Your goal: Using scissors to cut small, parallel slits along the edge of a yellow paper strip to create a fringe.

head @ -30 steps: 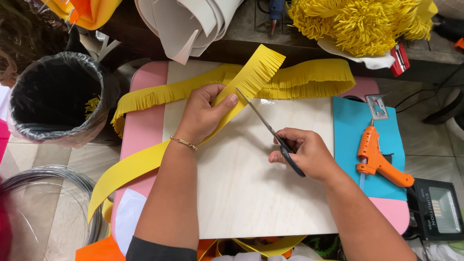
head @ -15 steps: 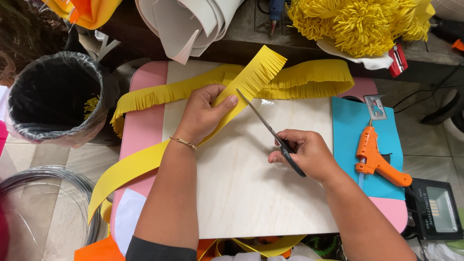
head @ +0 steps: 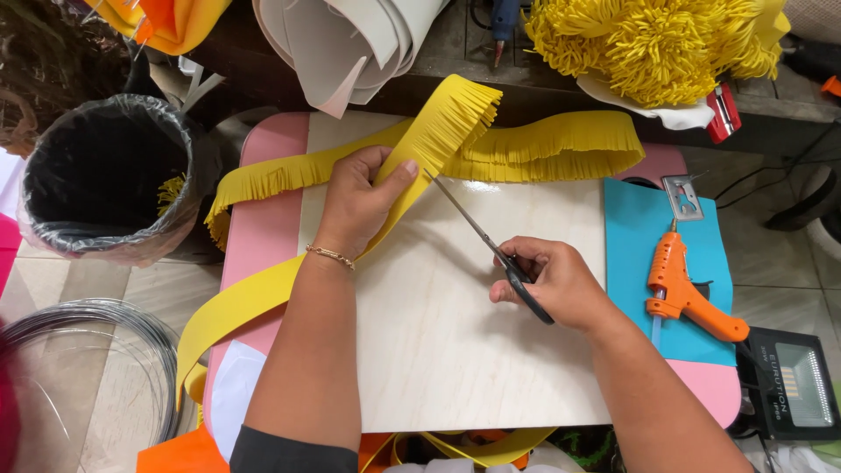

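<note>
Near the bench's far edge, a half-fringed yellow foam strip is gripped by left hand; black-handled steel scissors, clasped by right hand, meet its uncut stretch.

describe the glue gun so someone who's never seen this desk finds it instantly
Start at the pale wooden board in the middle of the pink table. Just past the board's right edge lies a blue sheet, and the glue gun lies on it, near the right hand. It is the only orange, pistol-shaped tool there; the scissors are thin, dark-handled metal.
</note>
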